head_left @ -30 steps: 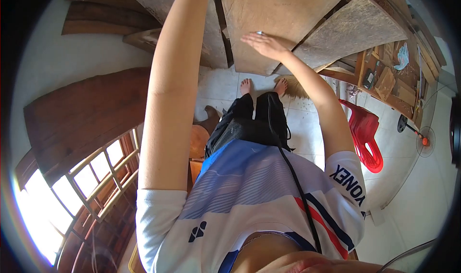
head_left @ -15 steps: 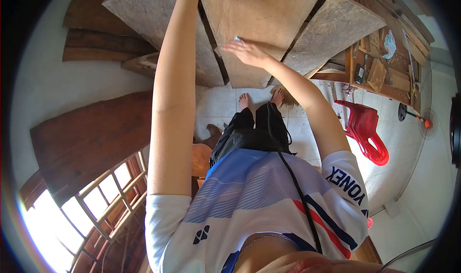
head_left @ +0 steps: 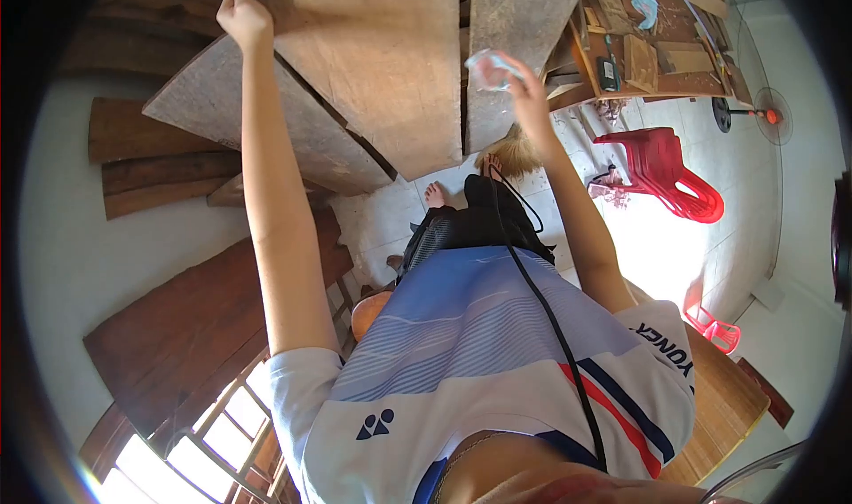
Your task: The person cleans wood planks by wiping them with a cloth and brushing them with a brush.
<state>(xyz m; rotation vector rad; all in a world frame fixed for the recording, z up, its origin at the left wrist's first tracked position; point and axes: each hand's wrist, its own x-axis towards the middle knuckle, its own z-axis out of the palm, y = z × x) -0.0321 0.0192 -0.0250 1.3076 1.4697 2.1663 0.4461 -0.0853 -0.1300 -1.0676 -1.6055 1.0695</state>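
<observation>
The left hand [head_left: 241, 11] is closed on the upper corner of a wooden board [head_left: 377, 69], which is held upright among other boards leaning together above the tiled floor [head_left: 661, 247]. A pale, crumpled cloth [head_left: 488, 65] is gripped in the right hand [head_left: 524, 82], raised just in front of the neighbouring board [head_left: 515, 34]; contact with that board cannot be confirmed. A red chair [head_left: 661, 171] is seen lying on the floor near a cluttered worktop [head_left: 674, 56].
</observation>
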